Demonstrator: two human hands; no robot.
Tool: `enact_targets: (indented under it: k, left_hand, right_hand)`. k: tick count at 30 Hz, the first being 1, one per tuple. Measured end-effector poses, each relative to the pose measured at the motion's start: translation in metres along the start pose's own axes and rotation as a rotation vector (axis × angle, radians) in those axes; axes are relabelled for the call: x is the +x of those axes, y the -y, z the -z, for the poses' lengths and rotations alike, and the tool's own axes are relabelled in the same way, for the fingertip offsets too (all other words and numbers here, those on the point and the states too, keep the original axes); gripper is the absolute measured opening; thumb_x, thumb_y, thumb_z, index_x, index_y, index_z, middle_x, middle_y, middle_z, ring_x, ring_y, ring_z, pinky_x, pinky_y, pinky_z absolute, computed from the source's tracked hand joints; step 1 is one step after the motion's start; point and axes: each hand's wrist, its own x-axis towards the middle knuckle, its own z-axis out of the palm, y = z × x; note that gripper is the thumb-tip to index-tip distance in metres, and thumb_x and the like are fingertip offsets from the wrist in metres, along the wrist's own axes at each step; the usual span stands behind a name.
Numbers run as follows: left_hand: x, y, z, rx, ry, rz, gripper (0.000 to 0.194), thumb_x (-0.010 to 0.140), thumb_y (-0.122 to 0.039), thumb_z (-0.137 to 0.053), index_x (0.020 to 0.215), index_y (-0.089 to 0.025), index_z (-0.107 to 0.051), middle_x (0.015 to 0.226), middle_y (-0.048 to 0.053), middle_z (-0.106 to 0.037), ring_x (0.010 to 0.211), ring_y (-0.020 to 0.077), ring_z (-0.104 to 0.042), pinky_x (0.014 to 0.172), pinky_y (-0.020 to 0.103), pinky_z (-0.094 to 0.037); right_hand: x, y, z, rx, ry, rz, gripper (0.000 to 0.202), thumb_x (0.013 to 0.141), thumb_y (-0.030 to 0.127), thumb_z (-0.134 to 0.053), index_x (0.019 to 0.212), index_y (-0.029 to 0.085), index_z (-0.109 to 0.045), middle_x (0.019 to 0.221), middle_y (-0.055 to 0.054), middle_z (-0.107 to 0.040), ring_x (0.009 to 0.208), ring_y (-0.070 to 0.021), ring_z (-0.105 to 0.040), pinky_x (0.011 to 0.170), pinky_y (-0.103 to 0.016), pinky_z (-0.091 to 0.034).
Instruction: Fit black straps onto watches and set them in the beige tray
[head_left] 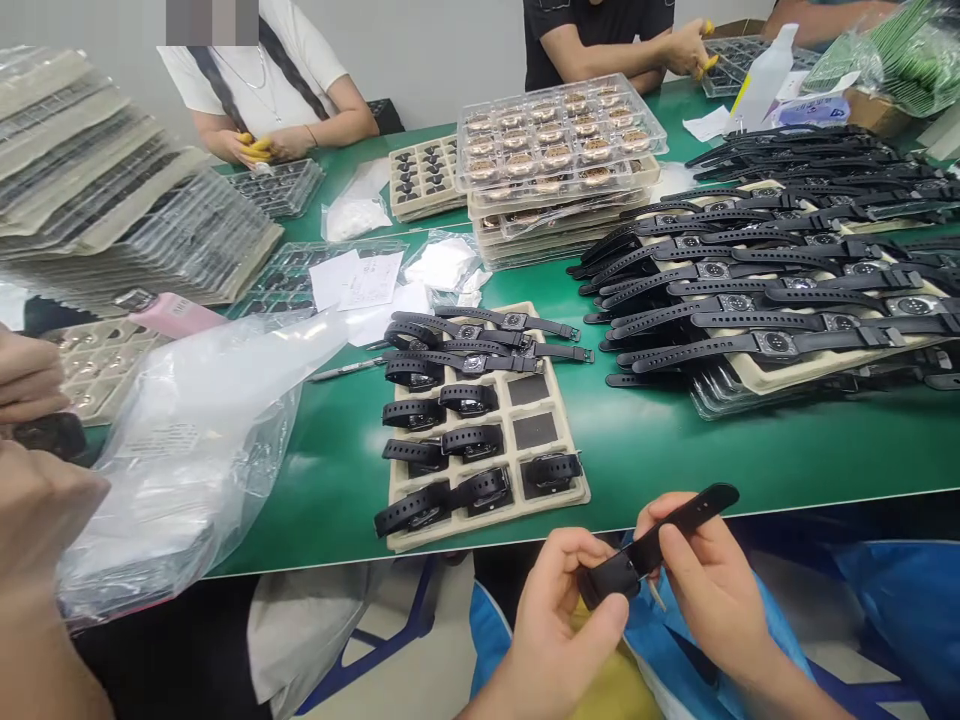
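Just off the table's front edge, my left hand grips the dark body of a black watch between thumb and fingers. My right hand pinches the black strap of the same watch, whose end points up and right. A thin light-coloured piece sticks out below the right fingers; what it is cannot be made out. Behind the hands, a beige compartment tray on the green table carries several looped black watches, with straighter ones lying across its far end. Two compartments on its right side show bare dark pads.
Stacked trays of black watches stand at the right. Round metallic parts fill clear trays at the back. Leftward are a plastic bag, a tall tray stack and another person's hands. More people sit across the table.
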Motion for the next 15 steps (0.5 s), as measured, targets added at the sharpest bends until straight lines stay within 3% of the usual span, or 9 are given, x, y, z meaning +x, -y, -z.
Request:
enact_targets:
  k: [5, 8, 12, 15]
  left_hand:
    - [0.01, -0.003, -0.002, -0.195, 0.049, 0.128, 0.03, 0.091, -0.038, -0.077, 0.109, -0.02, -0.062, 0.084, 0.0, -0.066, 0.079, 0.0126, -0.065, 0.078, 0.024, -0.056]
    - [0.015, -0.003, -0.003, -0.422, 0.143, 0.245, 0.039, 0.087, -0.036, -0.081, 0.115, -0.021, -0.059, 0.082, 0.001, -0.069, 0.068, 0.0134, -0.068, 0.061, 0.023, -0.06]
    - [0.017, 0.007, -0.006, -0.689, 0.254, 0.404, 0.025, 0.091, -0.033, -0.073, 0.105, -0.018, -0.059, 0.079, 0.005, -0.073, 0.053, 0.0116, -0.066, 0.042, 0.019, -0.058]
    - [0.017, 0.016, -0.01, -0.83, 0.224, 0.409, 0.019, 0.09, -0.03, -0.073, 0.096, -0.016, -0.061, 0.07, 0.001, -0.067, 0.054, 0.0114, -0.067, 0.041, 0.017, -0.057]
  right_hand:
    - [0.004, 0.004, 0.0, 0.06, -0.014, -0.091, 0.024, 0.098, 0.045, -0.069, 0.108, 0.025, -0.062, 0.081, 0.0, -0.067, 0.058, -0.0115, -0.058, 0.053, -0.02, -0.052]
    - [0.017, 0.01, -0.002, 0.055, 0.035, -0.218, 0.038, 0.09, 0.056, -0.075, 0.097, 0.022, -0.06, 0.071, 0.003, -0.06, 0.049, -0.0088, -0.048, 0.044, -0.018, -0.043]
    - [0.029, 0.016, -0.006, 0.085, 0.188, -0.33, 0.052, 0.085, 0.067, -0.074, 0.077, 0.022, -0.05, 0.057, 0.008, -0.047, 0.041, -0.0066, -0.039, 0.038, -0.017, -0.033]
    - [0.03, 0.017, -0.01, 0.103, 0.247, -0.405, 0.053, 0.086, 0.068, -0.072, 0.076, 0.022, -0.047, 0.057, 0.008, -0.051, 0.039, -0.0081, -0.049, 0.036, -0.017, -0.035]
